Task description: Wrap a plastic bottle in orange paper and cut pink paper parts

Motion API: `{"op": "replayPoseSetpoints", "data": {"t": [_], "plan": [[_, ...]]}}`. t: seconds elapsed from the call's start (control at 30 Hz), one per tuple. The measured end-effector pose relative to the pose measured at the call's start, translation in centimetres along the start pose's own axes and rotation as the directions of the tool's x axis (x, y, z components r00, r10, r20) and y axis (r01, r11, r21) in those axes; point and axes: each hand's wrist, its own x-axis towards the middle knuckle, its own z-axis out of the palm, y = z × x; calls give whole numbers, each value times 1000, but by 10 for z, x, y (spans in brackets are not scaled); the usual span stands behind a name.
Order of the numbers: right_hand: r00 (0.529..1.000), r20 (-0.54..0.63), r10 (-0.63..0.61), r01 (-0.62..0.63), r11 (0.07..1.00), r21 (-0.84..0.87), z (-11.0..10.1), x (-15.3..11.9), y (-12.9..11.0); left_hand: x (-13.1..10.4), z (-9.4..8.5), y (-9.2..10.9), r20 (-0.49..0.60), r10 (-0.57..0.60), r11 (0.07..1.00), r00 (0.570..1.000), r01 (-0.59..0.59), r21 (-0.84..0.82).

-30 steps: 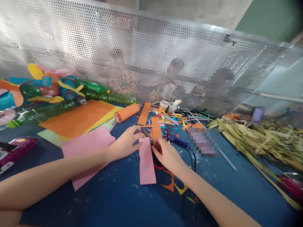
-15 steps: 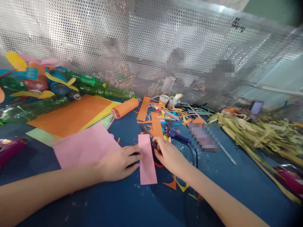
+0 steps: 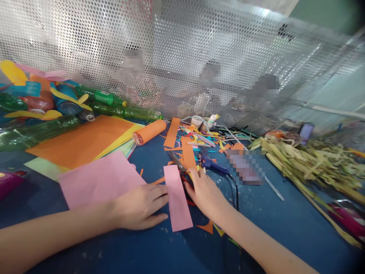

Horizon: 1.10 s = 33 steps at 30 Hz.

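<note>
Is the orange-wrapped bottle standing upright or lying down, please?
Lying down: the orange-wrapped bottle rests with its long side along the blue table.

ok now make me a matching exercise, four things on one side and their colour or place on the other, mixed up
1. paper strip between the left hand and the right hand
2. scissors
3. glue gun
4. long leaves

A. blue, with a black cord
B. heaped at the far right
C. at the right hand's fingers, blades pointing away from the person
D. pink

Right pairs: 1-D, 2-C, 3-A, 4-B
</note>
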Motion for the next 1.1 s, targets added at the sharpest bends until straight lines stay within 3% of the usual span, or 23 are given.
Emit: {"op": "replayPoseSetpoints", "data": {"t": [0.1, 0.3, 0.43, 0.73, 0.9, 1.03, 1.1], "plan": [[1000, 6, -24, 24, 999, 31, 1, 2, 1, 1, -1, 0, -20, 46, 999, 999, -47, -17], [992, -123, 12, -3, 997, 80, 8, 11, 9, 4, -2, 3, 6, 70, 997, 998, -70, 18], [994, -97, 50, -43, 997, 70, 7, 16, 12, 1, 1, 4, -28, 79, 994, 997, -77, 72], [997, -52, 54, -38, 964, 263, -22, 23, 17, -4, -1, 3, -104, 123, 991, 987, -118, 59], [997, -40, 68, -59, 980, 190, -31, 44, 37, -2, 0, 1, -137, 100, 992, 985, -110, -66], [994, -104, 27, -32, 998, -48, -30, 82, 68, -2, 1, 0, -80, 103, 989, 991, -110, -99], [996, -92, 16, -23, 997, -75, -27, 104, 82, -3, 1, 0, -71, 119, 988, 990, -125, -86]]}}
